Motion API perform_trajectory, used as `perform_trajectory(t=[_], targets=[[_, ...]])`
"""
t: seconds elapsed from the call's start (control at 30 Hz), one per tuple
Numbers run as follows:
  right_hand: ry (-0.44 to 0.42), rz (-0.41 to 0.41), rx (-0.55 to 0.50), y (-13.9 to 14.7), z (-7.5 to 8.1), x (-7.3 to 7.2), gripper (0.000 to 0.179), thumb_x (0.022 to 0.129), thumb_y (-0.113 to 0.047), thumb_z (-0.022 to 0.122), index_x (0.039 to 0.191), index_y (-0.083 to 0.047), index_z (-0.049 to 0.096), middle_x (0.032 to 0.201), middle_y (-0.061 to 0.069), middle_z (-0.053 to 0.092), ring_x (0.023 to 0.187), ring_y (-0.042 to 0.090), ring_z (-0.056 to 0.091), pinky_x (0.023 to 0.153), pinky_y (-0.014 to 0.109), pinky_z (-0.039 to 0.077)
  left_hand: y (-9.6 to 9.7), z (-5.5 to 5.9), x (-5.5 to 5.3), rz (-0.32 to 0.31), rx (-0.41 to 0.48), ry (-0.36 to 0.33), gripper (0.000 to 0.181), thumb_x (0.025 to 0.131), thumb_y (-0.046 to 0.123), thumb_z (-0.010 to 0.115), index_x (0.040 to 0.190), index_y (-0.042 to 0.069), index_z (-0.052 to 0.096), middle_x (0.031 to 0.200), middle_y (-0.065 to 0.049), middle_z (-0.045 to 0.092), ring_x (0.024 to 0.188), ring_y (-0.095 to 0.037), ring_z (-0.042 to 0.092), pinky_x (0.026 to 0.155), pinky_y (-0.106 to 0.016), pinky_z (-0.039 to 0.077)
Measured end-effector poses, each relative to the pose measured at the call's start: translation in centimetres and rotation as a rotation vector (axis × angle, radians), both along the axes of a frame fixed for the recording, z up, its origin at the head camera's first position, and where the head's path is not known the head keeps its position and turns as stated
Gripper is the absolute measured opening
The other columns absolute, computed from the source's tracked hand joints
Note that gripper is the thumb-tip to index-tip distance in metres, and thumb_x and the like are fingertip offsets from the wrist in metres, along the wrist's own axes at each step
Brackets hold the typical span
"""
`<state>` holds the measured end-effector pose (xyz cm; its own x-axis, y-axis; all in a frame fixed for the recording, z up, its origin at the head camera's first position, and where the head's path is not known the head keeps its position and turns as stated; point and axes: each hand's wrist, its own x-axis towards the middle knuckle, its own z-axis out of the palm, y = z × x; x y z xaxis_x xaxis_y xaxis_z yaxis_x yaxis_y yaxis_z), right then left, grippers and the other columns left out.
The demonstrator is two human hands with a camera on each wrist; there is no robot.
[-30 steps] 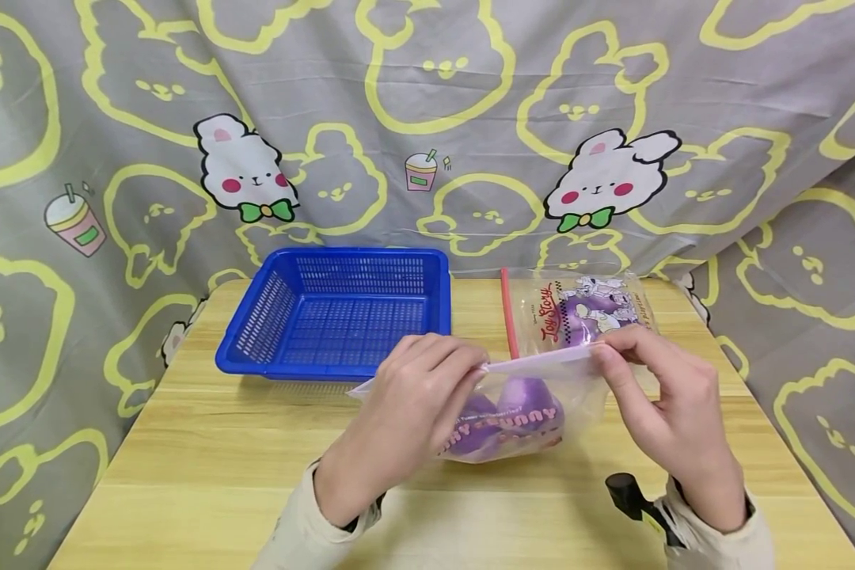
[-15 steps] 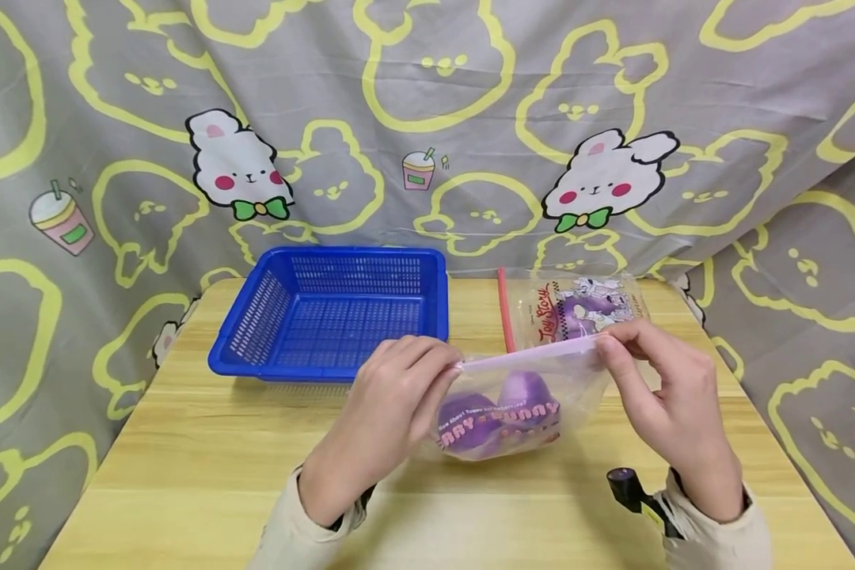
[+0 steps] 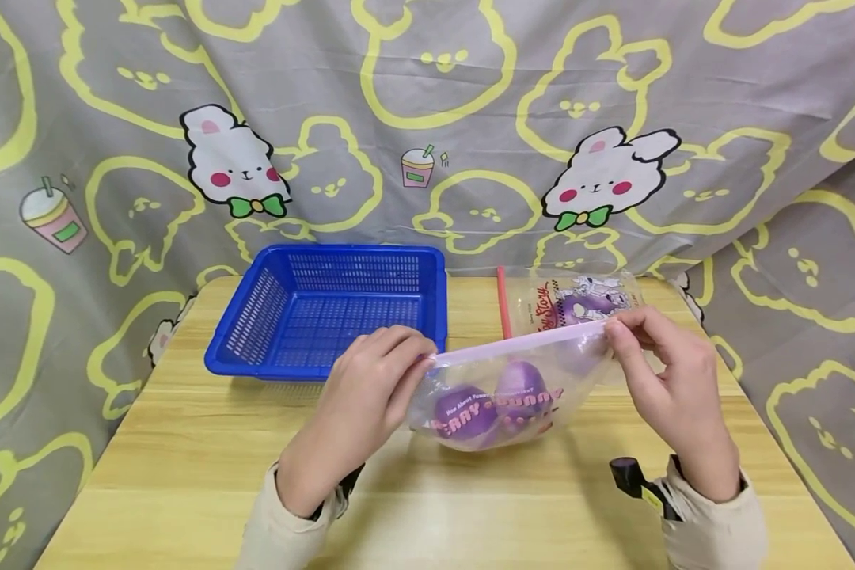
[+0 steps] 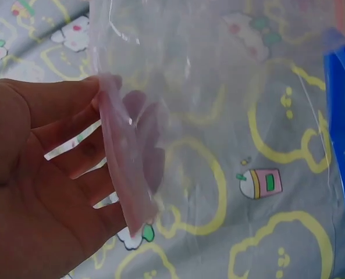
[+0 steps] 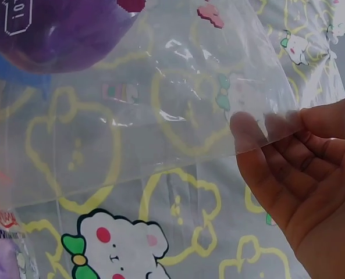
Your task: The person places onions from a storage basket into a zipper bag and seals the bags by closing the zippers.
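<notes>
A clear zip bag (image 3: 566, 372) with a lilac strip along its top and pink printed letters hangs above the table. Two purple rounded objects (image 3: 465, 413) lie in its lower part; their kind is unclear through the plastic. My left hand (image 3: 370, 392) pinches the left end of the strip, and in the left wrist view the thumb lies in front, with fingers (image 4: 152, 131) showing behind the film. At the opposite top corner, my right hand (image 3: 673, 388) pinches the bag between thumb and fingers. The strip is stretched nearly straight between both hands.
A blue slotted basket (image 3: 217, 360) stands at the back left of the wooden table (image 3: 456, 514). A second clear bag (image 3: 523, 305), with a red strip and purple contents, lies at the back right, partly hidden. A patterned curtain (image 3: 470, 87) surrounds the table.
My left hand has moved left and slightly up, so more of the strip shows, drawn out longer between the hands. The right hand has risen slightly, keeping its pinch on the corner.
</notes>
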<state>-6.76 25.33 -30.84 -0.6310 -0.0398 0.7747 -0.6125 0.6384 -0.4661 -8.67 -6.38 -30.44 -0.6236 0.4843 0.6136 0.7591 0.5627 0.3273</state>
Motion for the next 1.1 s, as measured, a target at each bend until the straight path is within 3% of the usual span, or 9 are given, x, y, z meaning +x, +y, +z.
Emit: perform_trajectory(t=[0.43, 0.7, 0.8, 0.9, 1.1], targets=[[-0.032, -0.077, -0.047, 1.5, -0.7, -1.1, 0.005, 0.091, 0.006, 0.064, 0.089, 0.007, 0.068, 0.08, -0.003, 0.065, 0.072, -0.006, 0.061, 0.069, 0.006, 0.046, -1.8, 0.0, -1.0, 0.05, -0.025, -0.036, 0.009, 0.096, 0.015, 0.067, 0.1, 0.01, 0.073, 0.102, -0.002, 0.069, 0.092, -0.018, 0.066, 0.08, -0.041, 0.054], [-0.047, -0.111, -0.081, 2.2, -1.2, -2.3, 0.004, 0.091, 0.006, 0.065, 0.09, 0.007, 0.068, 0.08, -0.004, 0.064, 0.076, -0.005, 0.061, 0.073, 0.009, 0.046, -3.1, -0.6, -2.7, 0.058, 0.008, -0.143, 0.011, 0.098, 0.017, 0.065, 0.101, 0.011, 0.072, 0.101, 0.001, 0.068, 0.086, -0.012, 0.063, 0.073, -0.035, 0.053], [-0.022, -0.123, -0.084, 2.2, -1.2, -2.7, 0.003, 0.091, 0.007, 0.064, 0.09, 0.008, 0.068, 0.081, -0.004, 0.064, 0.079, -0.006, 0.061, 0.074, 0.01, 0.046, -3.3, -0.6, -3.0, 0.064, 0.015, -0.152, 0.011, 0.098, 0.018, 0.065, 0.101, 0.011, 0.072, 0.1, 0.002, 0.068, 0.085, -0.011, 0.062, 0.072, -0.034, 0.053], [0.028, -0.15, -0.101, 2.1, -1.6, -3.1, 0.004, 0.091, 0.007, 0.064, 0.089, 0.01, 0.067, 0.077, 0.005, 0.065, 0.075, -0.007, 0.06, 0.071, 0.009, 0.046, -3.0, -0.7, -3.1, 0.072, 0.03, -0.137, 0.011, 0.098, 0.018, 0.064, 0.102, 0.01, 0.071, 0.097, 0.002, 0.067, 0.082, -0.011, 0.061, 0.071, -0.033, 0.052], [0.143, -0.31, -0.191, 2.0, -3.4, -4.8, 0.013, 0.094, 0.0, 0.065, 0.089, 0.012, 0.066, 0.07, 0.018, 0.062, 0.066, -0.011, 0.053, 0.066, 0.006, 0.042, -2.3, -1.3, -3.4, 0.123, 0.042, -0.142, 0.017, 0.102, 0.021, 0.058, 0.116, 0.013, 0.064, 0.09, 0.003, 0.062, 0.071, -0.012, 0.052, 0.062, -0.029, 0.047]])
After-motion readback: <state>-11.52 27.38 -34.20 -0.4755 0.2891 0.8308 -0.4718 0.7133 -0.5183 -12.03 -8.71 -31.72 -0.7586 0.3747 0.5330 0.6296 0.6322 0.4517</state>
